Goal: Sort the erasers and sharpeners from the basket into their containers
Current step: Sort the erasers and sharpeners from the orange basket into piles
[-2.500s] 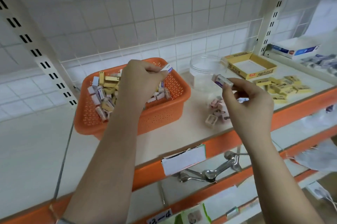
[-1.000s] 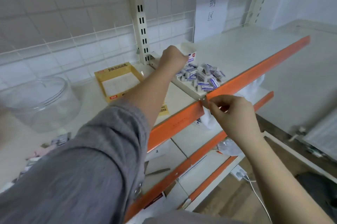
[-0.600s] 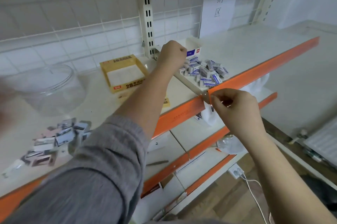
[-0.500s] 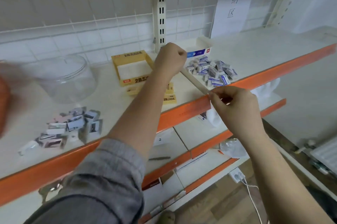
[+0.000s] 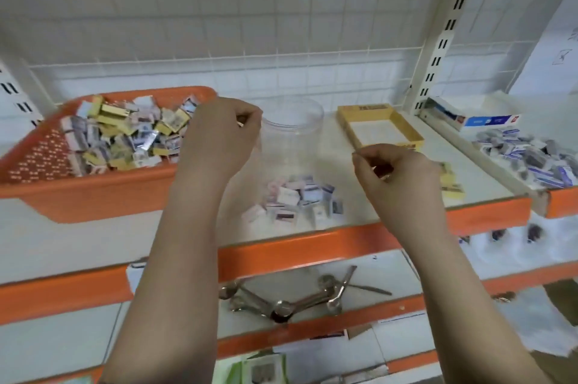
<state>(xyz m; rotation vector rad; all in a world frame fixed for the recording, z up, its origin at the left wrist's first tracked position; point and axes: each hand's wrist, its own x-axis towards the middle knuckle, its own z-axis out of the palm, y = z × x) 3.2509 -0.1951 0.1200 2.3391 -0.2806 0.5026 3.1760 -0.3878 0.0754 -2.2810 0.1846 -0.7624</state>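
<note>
Orange basket [image 5: 93,192] heaped with small erasers and sharpeners [image 5: 125,136] at shelf left, with left hand [image 5: 219,136] curled at its right rim, possibly pinching something tiny, though too blurred to tell. Right hand [image 5: 394,171] curled mid-air over a loose sorted pile [image 5: 300,199] in front of a clear jar [image 5: 294,130] and yellow box [image 5: 380,127]; contents, if any, hidden. Judged between picks, next calling for a reach into the basket; white shelf [image 5: 62,242] with orange edge, tiled wall behind.

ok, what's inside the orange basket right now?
The orange basket holds a loose heap of small packaged items, yellow and white-blue. The left hand covers its right end, and lower layers are hidden.
</note>
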